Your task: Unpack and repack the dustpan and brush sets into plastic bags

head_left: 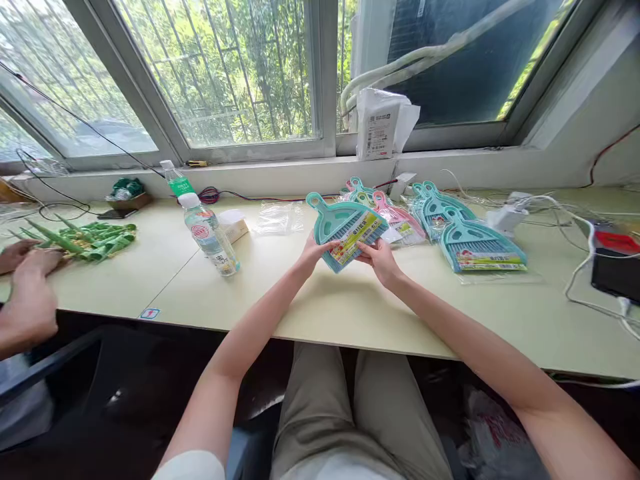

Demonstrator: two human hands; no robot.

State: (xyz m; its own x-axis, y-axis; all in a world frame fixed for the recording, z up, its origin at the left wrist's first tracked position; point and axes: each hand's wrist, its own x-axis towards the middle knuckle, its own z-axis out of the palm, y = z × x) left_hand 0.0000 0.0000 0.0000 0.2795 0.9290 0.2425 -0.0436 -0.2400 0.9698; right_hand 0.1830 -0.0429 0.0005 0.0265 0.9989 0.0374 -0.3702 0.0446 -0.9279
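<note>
Between my two hands is a teal dustpan and brush set (327,223), held tilted above the table with its handle up and to the left. A yellow-green printed label runs across its bristles. My left hand (319,251) grips the lower left edge, and my right hand (381,261) pinches the lower right edge by the label. Just behind my right hand lies a pink dustpan set (397,217) in clear wrap. More teal sets lie to the right, the nearest one (480,243) with its label facing me.
Left of my arms stand two water bottles (210,233) and a small box (235,227). Flat clear plastic bags (279,218) lie at the back. A co-worker's hands (37,263) are by green plant pieces (95,240) at far left. White cables (580,267) and a black device (617,270) lie right.
</note>
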